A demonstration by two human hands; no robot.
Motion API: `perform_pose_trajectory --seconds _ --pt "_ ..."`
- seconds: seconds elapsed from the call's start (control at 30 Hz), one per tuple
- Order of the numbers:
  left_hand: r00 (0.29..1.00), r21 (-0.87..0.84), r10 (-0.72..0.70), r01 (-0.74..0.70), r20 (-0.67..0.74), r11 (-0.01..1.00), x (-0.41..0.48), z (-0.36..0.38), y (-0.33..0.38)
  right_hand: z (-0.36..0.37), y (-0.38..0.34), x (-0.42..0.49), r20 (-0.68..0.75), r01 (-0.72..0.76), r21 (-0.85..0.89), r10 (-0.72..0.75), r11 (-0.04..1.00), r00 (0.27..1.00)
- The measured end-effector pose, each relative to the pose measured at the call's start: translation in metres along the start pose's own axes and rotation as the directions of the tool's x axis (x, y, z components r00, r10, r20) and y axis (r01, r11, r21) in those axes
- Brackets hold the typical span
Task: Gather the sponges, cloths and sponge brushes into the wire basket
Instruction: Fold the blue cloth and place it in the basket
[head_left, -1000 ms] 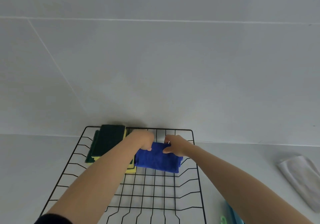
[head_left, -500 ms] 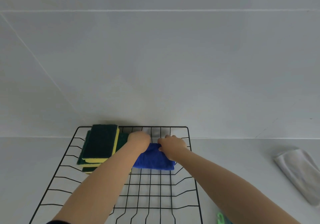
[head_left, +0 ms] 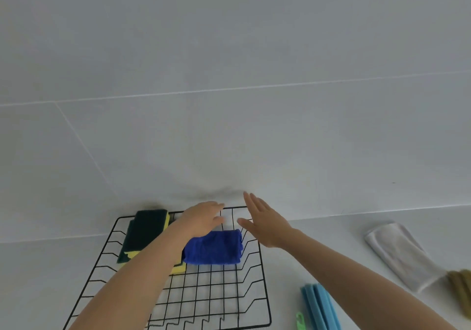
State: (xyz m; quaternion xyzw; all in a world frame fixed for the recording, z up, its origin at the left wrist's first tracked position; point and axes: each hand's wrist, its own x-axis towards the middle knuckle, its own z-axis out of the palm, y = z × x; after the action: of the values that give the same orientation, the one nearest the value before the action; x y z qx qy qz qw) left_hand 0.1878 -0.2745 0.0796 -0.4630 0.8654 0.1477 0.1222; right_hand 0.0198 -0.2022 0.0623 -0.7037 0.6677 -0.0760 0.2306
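Both hands are empty right now: left hand [head_left: 204,219] flat and spread just over the blue cloth [head_left: 213,247], right hand [head_left: 263,224] wide open beside it, fingers fanned, gripping nothing. The cloth sits folded at the back of the wire basket [head_left: 265,301], snug against the green-and-yellow sponges [head_left: 146,233] stacked in the back left corner.

Not yet gathered, out on the surface to the right of the basket: a grey cloth [head_left: 397,253], an olive cloth [head_left: 460,289] at the right edge, and a light blue cloth [head_left: 322,306] near the front edge with something small and green [head_left: 300,320] next to it, can't tell what.

Main risk I'd guess: the sponge stack looks staggered, so a forearm swinging out could knock it over. The blue cloth could also loosen and droop through the wires.
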Motion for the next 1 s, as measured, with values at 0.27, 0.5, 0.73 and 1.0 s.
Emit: perform_pose_trajectory --seconds 0.27,0.5,0.73,1.0 --pt "0.978 0.174 0.138 -0.11 -0.158 0.979 -0.02 -0.021 0.077 -0.03 0.05 -0.088 -0.156 -0.155 -0.064 0.143 0.986 0.977" --pt "0.961 0.014 0.211 -0.212 -0.181 0.977 -0.013 -0.013 0.168 -0.049 0.12 -0.157 -0.192 -0.308 -0.032 0.297 0.951 0.936" --pt "0.947 -0.01 0.294 -0.298 -0.126 0.955 0.011 0.003 0.254 -0.066 0.197 -0.208 -0.167 -0.435 0.012 0.431 0.9 0.887" --pt "0.929 -0.022 0.367 -0.368 -0.034 0.929 0.068 0.017 0.325 -0.068 0.265 -0.232 -0.117 -0.519 0.119 0.531 0.847 0.839"
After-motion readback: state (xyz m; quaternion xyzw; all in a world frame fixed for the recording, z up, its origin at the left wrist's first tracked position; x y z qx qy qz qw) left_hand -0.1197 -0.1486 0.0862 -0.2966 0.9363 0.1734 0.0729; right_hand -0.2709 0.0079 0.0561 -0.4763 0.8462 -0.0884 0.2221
